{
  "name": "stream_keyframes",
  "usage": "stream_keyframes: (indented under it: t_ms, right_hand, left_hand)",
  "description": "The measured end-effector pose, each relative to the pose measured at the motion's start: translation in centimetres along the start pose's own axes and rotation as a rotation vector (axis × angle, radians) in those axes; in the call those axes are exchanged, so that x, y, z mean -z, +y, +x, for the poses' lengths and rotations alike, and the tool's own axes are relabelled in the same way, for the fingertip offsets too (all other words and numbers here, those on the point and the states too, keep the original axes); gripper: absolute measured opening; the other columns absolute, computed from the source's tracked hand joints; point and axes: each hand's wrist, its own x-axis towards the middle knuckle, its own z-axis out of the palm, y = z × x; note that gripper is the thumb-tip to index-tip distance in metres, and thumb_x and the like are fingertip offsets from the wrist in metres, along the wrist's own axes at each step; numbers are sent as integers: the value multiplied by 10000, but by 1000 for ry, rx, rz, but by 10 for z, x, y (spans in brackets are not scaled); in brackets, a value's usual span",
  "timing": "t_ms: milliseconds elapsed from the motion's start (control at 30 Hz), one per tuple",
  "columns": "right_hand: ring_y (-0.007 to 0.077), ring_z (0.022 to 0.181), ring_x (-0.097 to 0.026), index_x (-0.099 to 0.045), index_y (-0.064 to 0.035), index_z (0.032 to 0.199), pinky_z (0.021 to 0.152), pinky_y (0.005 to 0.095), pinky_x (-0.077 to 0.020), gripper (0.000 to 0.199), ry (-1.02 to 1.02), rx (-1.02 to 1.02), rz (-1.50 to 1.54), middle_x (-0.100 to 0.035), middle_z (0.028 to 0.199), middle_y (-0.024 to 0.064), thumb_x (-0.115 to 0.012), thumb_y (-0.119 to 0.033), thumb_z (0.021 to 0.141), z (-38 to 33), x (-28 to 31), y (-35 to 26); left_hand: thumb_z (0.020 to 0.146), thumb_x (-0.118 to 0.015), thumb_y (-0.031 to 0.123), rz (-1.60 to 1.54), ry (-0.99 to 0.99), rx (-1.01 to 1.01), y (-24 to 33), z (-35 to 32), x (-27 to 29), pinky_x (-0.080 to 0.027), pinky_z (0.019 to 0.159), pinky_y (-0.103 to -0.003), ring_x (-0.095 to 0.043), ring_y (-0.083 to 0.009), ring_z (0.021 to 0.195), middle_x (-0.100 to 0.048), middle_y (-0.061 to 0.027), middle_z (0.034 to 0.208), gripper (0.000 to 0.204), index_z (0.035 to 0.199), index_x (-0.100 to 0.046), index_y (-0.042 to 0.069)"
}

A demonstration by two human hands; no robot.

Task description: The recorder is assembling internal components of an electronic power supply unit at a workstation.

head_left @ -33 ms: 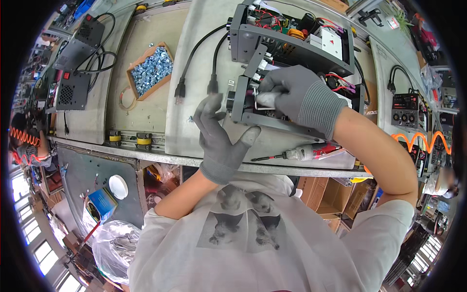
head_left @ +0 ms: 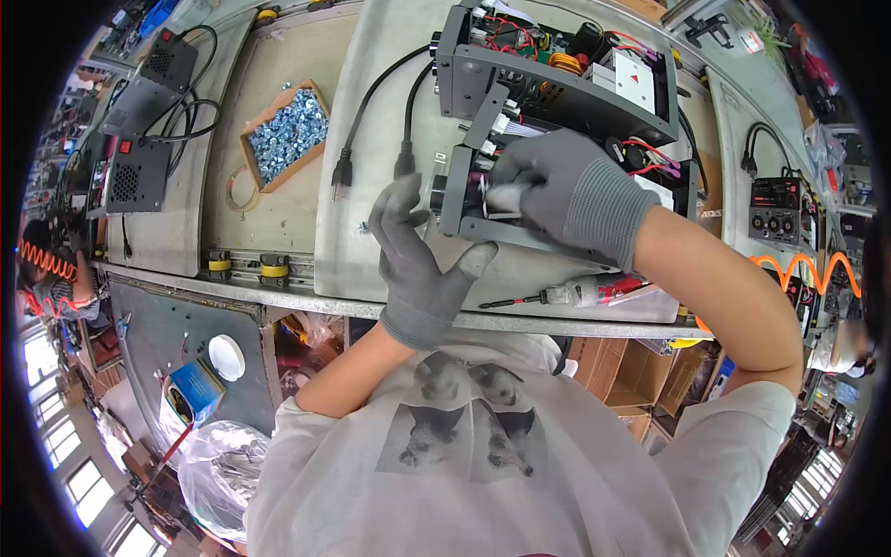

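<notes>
My right hand (head_left: 566,190), in a grey glove, is curled over the front of the lower chassis (head_left: 464,200), fingers closed on a small white part (head_left: 506,197) at its panel. My left hand (head_left: 422,255), gloved too, lies open with fingers spread, its fingertips against the chassis's left end; it grips nothing. That chassis sits on the grey worktop (head_left: 371,251) close to the near edge, and a second open chassis (head_left: 557,70) full of wires and boards stands just behind it, toward the far edge. Two black plugs (head_left: 371,172) lie left of my left hand. A screwdriver (head_left: 575,295) lies right along the near edge, under my right forearm. On the next panel to the left, a wooden tray (head_left: 249,139) is filled with silvery nuts (head_left: 288,135). The bare stretch of worktop between the plugs and that tray is the open room on my left; at the far left corner stand two black boxes (head_left: 139,172) with cables.
</notes>
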Motion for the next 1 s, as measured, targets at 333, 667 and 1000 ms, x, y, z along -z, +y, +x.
stream_keyframes:
  t_ms: [333, 667, 1000]
  right_hand:
    - [178, 750, -671, -714, 7, 1031, 740, 308, -533, 260, -141, -35, -50, -718, 808, 111, -728, -200, 874, 20, -11, 7]
    - [278, 829, -705, -735, -21, 1000, 802, 375, -544, 241, -49, 2, 8, -726, 875, 167, -700, -218, 865, 17, -20, 11]
    - [382, 920, -676, -687, -38, 1133, 819, 419, -555, 271, 24, 48, -247, -700, 957, 217, -553, -107, 908, 10, -25, 10]
  left_hand:
    - [943, -446, 668, 21, -148, -72, -10, 7, -12, -461, 939, -462, -418, -424, 1218, -289, -301, 1471, 917, 1427, -348, -105]
    - [920, -538, 634, -145, -170, 20, -11, 4, -16, -488, 916, -410, -537, -328, 1127, -303, -233, 1357, 1020, 1497, -124, -98]
    - [908, -561, 633, -188, -167, 56, -12, -1, -19, -456, 949, -419, -496, -321, 1163, -331, -231, 1316, 1052, 1499, -105, -107]
